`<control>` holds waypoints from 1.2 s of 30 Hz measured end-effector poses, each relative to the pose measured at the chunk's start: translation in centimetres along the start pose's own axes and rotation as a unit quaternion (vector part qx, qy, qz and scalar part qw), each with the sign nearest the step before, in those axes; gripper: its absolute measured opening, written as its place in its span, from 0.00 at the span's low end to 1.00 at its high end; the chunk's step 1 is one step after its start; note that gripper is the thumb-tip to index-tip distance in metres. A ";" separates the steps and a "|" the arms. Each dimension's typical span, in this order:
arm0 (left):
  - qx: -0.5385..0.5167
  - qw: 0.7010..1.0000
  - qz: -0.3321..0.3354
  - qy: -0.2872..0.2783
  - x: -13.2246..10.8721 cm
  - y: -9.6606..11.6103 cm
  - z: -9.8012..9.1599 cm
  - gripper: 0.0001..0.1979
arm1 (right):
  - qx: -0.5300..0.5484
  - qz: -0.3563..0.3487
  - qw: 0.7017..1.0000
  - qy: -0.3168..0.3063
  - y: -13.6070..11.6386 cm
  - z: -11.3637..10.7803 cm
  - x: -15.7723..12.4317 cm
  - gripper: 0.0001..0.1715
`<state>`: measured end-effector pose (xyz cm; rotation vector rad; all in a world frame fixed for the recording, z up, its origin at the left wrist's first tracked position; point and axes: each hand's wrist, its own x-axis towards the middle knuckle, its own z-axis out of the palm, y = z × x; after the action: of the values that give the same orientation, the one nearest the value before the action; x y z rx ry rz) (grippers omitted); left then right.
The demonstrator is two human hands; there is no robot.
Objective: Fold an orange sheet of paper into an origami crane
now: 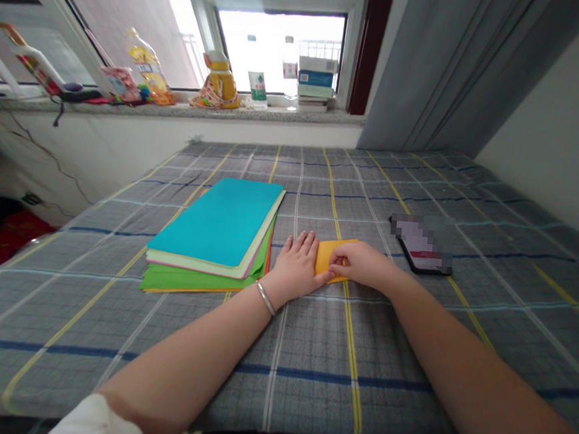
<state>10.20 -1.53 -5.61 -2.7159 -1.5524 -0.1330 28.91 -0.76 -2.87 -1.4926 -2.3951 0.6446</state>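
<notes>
A small folded orange paper (pixel 327 254) lies on the grey plaid cloth (pixel 309 352) in front of me. My left hand (pixel 296 266) rests flat on its left side, fingers stretched out and together, with a silver bracelet on the wrist. My right hand (pixel 360 263) has its fingers curled and pinches the paper's right part, pressing it down. A stack of coloured paper sheets (pixel 218 235), turquoise on top and green and orange beneath, lies just left of my left hand.
A phone (pixel 422 244) lies on the cloth to the right of my hands. The windowsill (pixel 177 109) at the back holds bottles, a yellow jar and boxes. A grey curtain (pixel 456 69) hangs at the right, by a wall.
</notes>
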 end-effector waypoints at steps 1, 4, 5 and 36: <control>-0.001 1.000 0.000 -0.002 0.0 0.0 0.0 0.43 | -0.007 0.003 1.000 -0.013 0.0 0.2 0.0 0.05; -0.004 1.000 0.000 -0.012 0.1 0.0 -0.1 0.44 | 0.005 0.014 0.999 -0.040 0.2 0.3 0.2 0.06; -0.006 1.000 0.000 -0.014 0.1 -0.1 -0.1 0.44 | 0.011 0.017 0.999 -0.046 0.3 0.3 0.2 0.06; -0.043 0.991 0.013 -0.130 -0.1 -3.0 -3.1 0.51 | -0.099 0.079 0.989 -0.071 -0.5 -0.1 0.1 0.25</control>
<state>7.33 -0.26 -2.62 -2.9181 -1.6033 0.1641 28.51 -0.86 -2.52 -1.7894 -2.5277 0.5788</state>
